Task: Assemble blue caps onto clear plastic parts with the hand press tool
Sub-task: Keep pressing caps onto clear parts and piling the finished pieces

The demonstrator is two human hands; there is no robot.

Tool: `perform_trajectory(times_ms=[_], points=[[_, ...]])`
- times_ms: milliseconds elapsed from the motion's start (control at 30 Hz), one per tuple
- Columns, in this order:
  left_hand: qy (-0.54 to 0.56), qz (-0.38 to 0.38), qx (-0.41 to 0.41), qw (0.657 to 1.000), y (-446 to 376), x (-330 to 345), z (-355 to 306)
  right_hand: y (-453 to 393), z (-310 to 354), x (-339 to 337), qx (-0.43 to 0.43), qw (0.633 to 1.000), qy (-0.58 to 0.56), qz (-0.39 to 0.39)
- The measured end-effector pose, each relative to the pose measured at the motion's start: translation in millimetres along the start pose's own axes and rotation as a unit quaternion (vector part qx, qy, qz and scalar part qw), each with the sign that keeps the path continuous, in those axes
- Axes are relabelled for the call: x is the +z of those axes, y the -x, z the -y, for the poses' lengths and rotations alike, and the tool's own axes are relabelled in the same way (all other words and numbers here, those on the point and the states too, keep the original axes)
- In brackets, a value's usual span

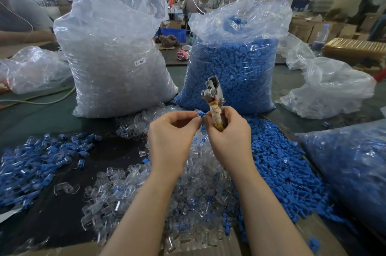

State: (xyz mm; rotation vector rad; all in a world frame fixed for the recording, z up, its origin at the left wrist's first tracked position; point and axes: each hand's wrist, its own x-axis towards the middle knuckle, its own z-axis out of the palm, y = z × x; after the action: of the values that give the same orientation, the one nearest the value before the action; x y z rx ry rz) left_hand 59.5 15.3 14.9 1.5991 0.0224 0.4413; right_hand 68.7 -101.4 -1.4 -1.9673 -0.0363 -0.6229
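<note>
Surface: dark table (117, 157), frame centre, bare patch centre-left.
Left hand (171, 130): pinches small blue cap (200, 114).
Right hand (228, 130): grips press tool (214, 97), tape-wrapped handle, chrome head up.
Edges: bags behind, loose piles around.

Both hands are held at centre: the left hand (174, 130) at nine o'clock of the right hand (228, 132), a cap (200, 114) pinched between them. The press tool (214, 97) is gripped upright in the right hand. Two bags are stood behind: one bag (117, 55) at eleven o'clock, the other bag (236, 63) at one. Assembled pieces (37, 164) are spread at nine o'clock.
</note>
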Motion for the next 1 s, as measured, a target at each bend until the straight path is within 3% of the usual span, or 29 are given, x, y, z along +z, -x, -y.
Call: perform_trajectory(times_ms=[533,733,1000], points=[[-0.056,-0.006,0.074,0.996,0,0,4,-2,4,-6,-0.004,0.996,-0.059,0.062],[-0.028,-0.010,0.028,0.999,-1,-1,4,-3,5,-11,0.002,0.991,-0.078,0.110],[0.074,-0.004,-0.028,0.997,-6,-6,0,-5,-4,-28,0.047,0.972,-0.017,0.228]])
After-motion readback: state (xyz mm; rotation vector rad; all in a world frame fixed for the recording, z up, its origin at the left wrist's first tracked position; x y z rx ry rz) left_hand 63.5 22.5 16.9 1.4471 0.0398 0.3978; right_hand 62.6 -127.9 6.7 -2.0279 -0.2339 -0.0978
